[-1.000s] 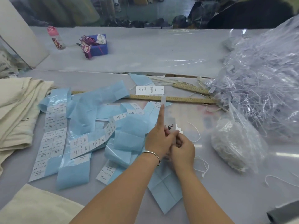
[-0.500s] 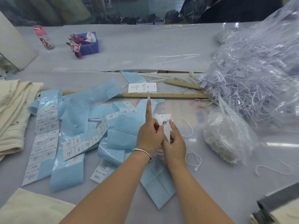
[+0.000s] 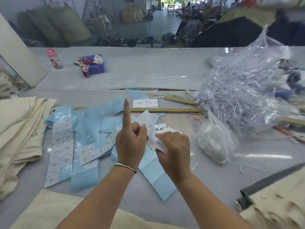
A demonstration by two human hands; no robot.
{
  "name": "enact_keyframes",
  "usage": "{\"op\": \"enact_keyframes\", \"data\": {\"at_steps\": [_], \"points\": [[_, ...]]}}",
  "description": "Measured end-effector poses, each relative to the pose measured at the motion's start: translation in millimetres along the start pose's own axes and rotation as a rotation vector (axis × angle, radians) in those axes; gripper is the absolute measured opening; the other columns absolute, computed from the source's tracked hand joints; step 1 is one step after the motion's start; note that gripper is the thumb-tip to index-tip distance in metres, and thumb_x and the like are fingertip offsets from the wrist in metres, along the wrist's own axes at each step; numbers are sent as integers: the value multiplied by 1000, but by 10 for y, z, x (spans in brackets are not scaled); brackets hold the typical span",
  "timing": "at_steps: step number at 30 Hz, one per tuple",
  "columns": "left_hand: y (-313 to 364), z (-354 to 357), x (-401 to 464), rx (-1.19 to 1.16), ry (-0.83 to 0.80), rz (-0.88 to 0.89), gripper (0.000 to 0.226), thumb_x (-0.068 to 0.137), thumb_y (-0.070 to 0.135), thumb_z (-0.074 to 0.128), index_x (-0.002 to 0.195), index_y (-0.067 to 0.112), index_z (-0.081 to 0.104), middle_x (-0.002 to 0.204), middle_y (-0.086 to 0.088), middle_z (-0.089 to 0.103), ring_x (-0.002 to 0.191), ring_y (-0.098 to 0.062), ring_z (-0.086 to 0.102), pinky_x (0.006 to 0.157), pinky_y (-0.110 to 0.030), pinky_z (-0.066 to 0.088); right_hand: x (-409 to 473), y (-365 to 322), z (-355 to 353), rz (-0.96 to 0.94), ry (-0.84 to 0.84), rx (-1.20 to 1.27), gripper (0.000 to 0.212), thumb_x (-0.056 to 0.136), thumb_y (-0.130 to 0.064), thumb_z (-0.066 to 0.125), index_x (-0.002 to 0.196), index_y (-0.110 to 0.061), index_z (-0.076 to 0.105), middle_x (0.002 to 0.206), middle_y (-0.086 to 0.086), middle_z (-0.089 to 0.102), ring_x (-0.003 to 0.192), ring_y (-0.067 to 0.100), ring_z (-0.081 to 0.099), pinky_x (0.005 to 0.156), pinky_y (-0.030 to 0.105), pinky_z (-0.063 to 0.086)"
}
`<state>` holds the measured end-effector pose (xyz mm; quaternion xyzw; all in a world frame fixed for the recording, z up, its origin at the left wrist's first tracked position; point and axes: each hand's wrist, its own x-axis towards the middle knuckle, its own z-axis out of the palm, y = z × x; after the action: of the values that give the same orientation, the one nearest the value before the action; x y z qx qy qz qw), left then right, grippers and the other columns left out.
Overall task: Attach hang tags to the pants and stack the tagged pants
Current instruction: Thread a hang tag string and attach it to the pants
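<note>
White hang tags sit bunched between both hands; cream pants lie folded at left.

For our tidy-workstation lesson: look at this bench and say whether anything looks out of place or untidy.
Yes. The blue label strips lie crisscrossed and overlapping on the table instead of stacked, and loose strings are scattered by the small bag. Nothing looks damaged.
</note>
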<state>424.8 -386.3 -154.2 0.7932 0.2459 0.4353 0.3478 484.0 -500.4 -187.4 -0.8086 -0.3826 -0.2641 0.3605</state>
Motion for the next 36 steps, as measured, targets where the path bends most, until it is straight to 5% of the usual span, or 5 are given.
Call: {"op": "enact_keyframes", "data": {"at_steps": [5, 11, 17, 28, 36], "points": [[139, -615, -199, -352, -144, -171, 73, 98, 13, 52, 154, 28, 8, 76, -1, 75, 66, -13, 72, 57, -25, 57, -388, -385, -504, -48, 69, -92, 8, 78, -13, 69, 70, -13, 69, 58, 1, 62, 51, 26, 54, 49, 28, 43], [122, -1433, -801, -262, -418, -180, 92, 89, 25, 67, 154, 29, 2, 85, 7, 71, 77, -1, 66, 73, -18, 47, -1061, -1088, -922, 834, -153, 520, 15, 93, -9, 57, 78, -10, 56, 56, -1, 58, 51, 14, 48, 52, 33, 42], [151, -1897, -1268, -398, -629, -352, 112, 79, 35, 77, 151, 37, -9, 88, 8, 75, 74, 0, 68, 76, -28, 54, -1535, -1792, -1136, 1041, -127, 949, 7, 95, -1, 51, 97, -3, 58, 67, 4, 67, 59, 12, 60, 53, 25, 47], [122, -2164, -1690, -405, -532, -260, 103, 78, 7, 77, 149, 39, 9, 71, -2, 63, 64, -5, 59, 63, -17, 48, -1602, -2014, -1224, 1015, -85, 943, 14, 88, -9, 65, 76, -2, 63, 72, 10, 67, 65, 18, 59, 61, 30, 48], [460, -2218, -1879, -436, -493, -198, 106, 68, 42, 83, 137, 56, 5, 80, 1, 70, 69, -11, 67, 62, -23, 52, -1711, -2074, -1353, 171, -87, -33, 9, 74, -10, 69, 71, -12, 60, 80, -5, 61, 69, 18, 57, 55, 30, 48]]}}
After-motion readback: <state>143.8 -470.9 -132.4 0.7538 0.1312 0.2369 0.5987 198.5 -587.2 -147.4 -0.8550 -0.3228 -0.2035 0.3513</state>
